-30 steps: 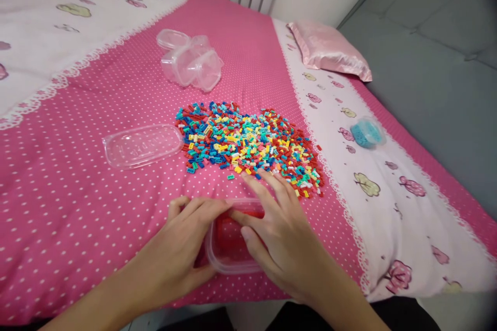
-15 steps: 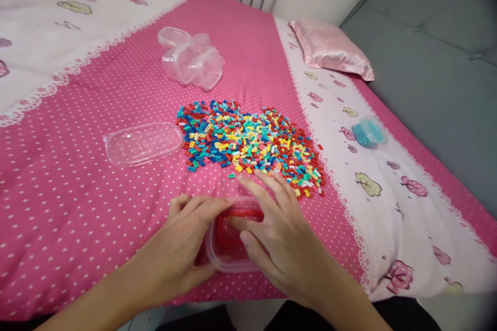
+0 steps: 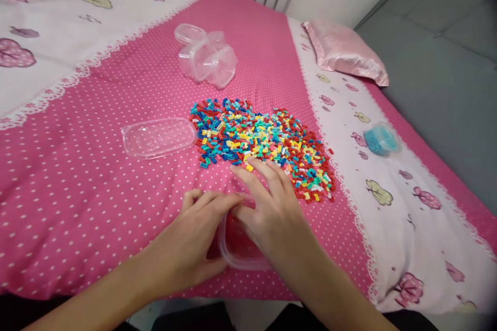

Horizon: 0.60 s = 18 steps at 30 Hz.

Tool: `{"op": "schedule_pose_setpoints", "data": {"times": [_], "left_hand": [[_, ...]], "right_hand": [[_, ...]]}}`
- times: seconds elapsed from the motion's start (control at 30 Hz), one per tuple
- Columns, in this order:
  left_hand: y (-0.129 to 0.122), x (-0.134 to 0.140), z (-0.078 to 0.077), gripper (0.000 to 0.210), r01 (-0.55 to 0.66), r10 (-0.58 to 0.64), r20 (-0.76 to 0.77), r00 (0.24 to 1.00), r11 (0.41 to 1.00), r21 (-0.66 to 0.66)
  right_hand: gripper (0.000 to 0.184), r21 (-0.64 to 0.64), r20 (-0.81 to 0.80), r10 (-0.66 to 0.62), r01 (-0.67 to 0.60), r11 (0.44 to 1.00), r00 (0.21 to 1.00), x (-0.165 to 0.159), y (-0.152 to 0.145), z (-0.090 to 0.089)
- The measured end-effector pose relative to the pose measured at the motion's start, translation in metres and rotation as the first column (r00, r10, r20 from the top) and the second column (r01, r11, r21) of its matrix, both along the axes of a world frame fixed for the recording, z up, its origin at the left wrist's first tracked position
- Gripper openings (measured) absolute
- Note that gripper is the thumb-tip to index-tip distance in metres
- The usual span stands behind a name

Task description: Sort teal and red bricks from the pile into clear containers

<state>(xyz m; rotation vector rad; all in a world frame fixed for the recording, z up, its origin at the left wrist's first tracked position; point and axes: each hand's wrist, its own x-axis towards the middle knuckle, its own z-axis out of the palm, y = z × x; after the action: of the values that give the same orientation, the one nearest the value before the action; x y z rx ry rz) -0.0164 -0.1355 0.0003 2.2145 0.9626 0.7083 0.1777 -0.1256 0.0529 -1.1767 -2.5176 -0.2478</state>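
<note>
Bricks [image 3: 252, 132] mid-frame, tub [image 3: 239, 243] just below
Your left hand [image 3: 194, 238], half curled, holds the tub's left side; your right hand [image 3: 275, 214], fingers loosely spread, is nearer the bricks, which slant down-right; can't tell if it pinches anything

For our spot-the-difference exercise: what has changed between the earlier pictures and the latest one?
The right hand has moved leftward over the clear container, covering more of it; its thumb can no longer be made out. Nothing was visibly taken hold of or let go. The camera view shifted too, so things appear further right. The left hand stays at the container's left side; the brick pile and flat lid lie as before.
</note>
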Motion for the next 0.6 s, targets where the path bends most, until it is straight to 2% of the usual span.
{"op": "schedule_pose_setpoints", "data": {"times": [0.13, 0.3, 0.5, 0.6], "left_hand": [[0.001, 0.002, 0.000, 0.077, 0.009, -0.009, -0.003, 1.000, 1.000, 0.003], [0.000, 0.002, 0.001, 0.072, 0.016, -0.017, -0.024, 1.000, 1.000, -0.015], [0.000, 0.001, 0.000, 0.072, 0.014, -0.015, -0.023, 1.000, 1.000, -0.017], [0.000, 0.001, 0.000, 0.076, 0.022, -0.022, -0.026, 0.999, 0.999, -0.026]], "right_hand": [[0.016, 0.060, 0.023, 0.025, -0.026, 0.998, 0.999, -0.002, 0.002, -0.009], [0.020, 0.119, 0.047, 0.041, -0.046, 0.992, 0.998, -0.002, 0.005, -0.013], [0.021, 0.023, 0.016, 0.025, -0.025, 0.999, 1.000, 0.001, 0.000, -0.002], [0.020, 0.058, -0.011, -0.009, 0.010, 0.998, 1.000, 0.000, -0.001, -0.003]]}}
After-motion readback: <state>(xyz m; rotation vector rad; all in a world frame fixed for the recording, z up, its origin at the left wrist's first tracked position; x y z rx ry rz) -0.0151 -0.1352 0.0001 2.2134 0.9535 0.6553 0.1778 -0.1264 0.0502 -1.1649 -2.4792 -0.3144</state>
